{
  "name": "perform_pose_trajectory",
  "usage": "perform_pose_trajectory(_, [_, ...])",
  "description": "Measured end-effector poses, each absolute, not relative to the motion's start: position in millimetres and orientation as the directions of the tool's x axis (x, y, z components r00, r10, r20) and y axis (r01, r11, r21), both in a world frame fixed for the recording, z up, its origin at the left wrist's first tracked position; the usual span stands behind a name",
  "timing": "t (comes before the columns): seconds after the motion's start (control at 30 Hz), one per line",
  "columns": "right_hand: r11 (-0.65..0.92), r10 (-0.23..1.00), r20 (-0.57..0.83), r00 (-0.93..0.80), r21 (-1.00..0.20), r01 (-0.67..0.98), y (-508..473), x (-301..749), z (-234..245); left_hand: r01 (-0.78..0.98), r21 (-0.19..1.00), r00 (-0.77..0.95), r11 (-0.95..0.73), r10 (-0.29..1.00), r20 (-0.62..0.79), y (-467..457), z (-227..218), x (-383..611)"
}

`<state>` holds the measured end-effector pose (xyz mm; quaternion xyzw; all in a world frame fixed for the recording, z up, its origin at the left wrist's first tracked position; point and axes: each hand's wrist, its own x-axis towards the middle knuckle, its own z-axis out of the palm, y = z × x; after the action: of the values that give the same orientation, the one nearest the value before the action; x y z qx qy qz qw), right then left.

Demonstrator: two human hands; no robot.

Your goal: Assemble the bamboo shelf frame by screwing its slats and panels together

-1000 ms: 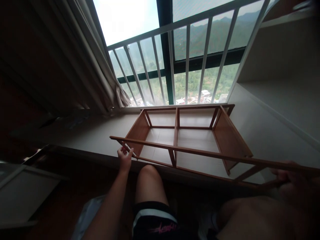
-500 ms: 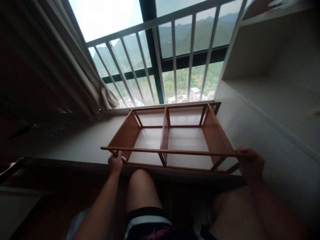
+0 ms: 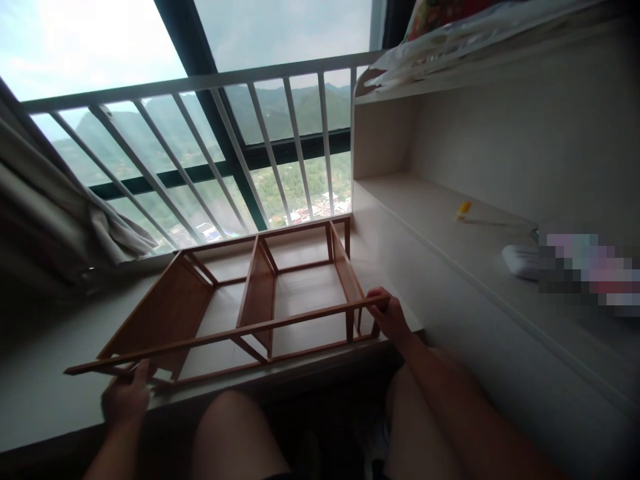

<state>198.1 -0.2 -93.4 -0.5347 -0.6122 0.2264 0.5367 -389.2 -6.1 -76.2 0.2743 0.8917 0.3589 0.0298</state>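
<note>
A brown wooden shelf rack point(image 3: 256, 280) lies on its side on the pale window ledge, its open frame facing up. Three flat boards cross between its long rails. My left hand point(image 3: 126, 398) is closed around the near rail close to its left end, the thumb showing above the wood. At the other end, my right hand point(image 3: 389, 316) grips the same rail near the right-hand board, fingers wrapped over it. Both knees are just below the ledge's front edge.
Behind the rack stands a white railing point(image 3: 295, 133) before the window. A grey curtain point(image 3: 35, 200) hangs at the left. To the right is a pale shelf unit point(image 3: 380, 220), bearing a small yellow object point(image 3: 463, 211) and a white object point(image 3: 520, 261). Plastic covering lies on its upper board.
The view has swung right, showing more of the shelf unit. The rack appears further left and more slanted, its right end close to the unit. Both hands keep hold of the rail.
</note>
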Motion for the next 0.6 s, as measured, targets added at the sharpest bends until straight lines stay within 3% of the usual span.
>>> perform_pose_trajectory(0.13, [0.374,0.872,0.460,0.166,-0.846,0.381,2,202,-95,0.493,0.646,-0.826,0.583,0.546,0.137,-6,-76,-390])
perform_pose_trajectory(0.4, [0.329,0.860,0.453,0.236,-0.844,0.423,5,212,-87,0.488,0.625,-0.850,0.609,0.494,0.182,0,-83,-371])
perform_pose_trajectory(0.6, [0.253,0.900,0.372,0.226,-0.869,0.424,1,217,-87,0.480,0.621,-0.856,0.620,0.486,0.177,0,-80,-363])
